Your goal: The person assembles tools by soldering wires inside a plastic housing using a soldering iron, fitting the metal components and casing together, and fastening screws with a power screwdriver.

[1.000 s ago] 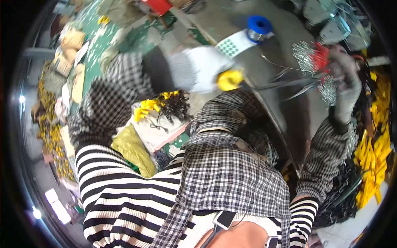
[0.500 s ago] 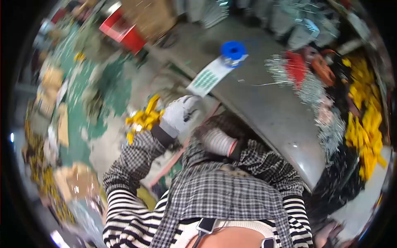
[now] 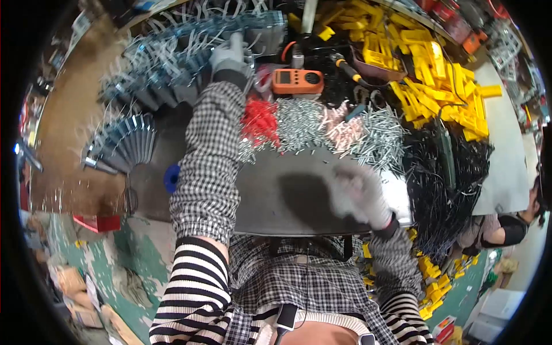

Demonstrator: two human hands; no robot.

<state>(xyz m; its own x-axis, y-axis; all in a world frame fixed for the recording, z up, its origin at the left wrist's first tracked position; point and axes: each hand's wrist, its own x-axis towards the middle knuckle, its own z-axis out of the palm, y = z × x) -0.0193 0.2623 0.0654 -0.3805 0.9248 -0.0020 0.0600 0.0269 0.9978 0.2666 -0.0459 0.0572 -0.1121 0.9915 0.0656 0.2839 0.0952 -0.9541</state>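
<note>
My left hand [image 3: 230,56], in a pale glove, reaches over the far side of the table [image 3: 276,195], at the right end of a row of grey-blue metal parts [image 3: 178,72] with white ties. Its fingers are partly apart, and contact with a part is unclear. My right hand [image 3: 363,192], gloved and blurred, hovers above the table's near right side, below the heap of silver screws [image 3: 382,138]; what its fingers do is smeared by motion. Between the hands lie red pieces [image 3: 260,119], small silver screws [image 3: 299,123] and pink pieces [image 3: 342,127].
An orange meter [image 3: 298,81] and a yellow-black tool [image 3: 347,68] lie behind the screws. Yellow parts [image 3: 428,69] and black cable-like strands [image 3: 443,195] fill the right side. A blue spool [image 3: 171,178] is beside my left sleeve. Another person [image 3: 506,230] is at far right.
The view has turned toward the table. My left hand has moved from near my lap to the metal parts, and my right hand from my lap to above the table.
</note>
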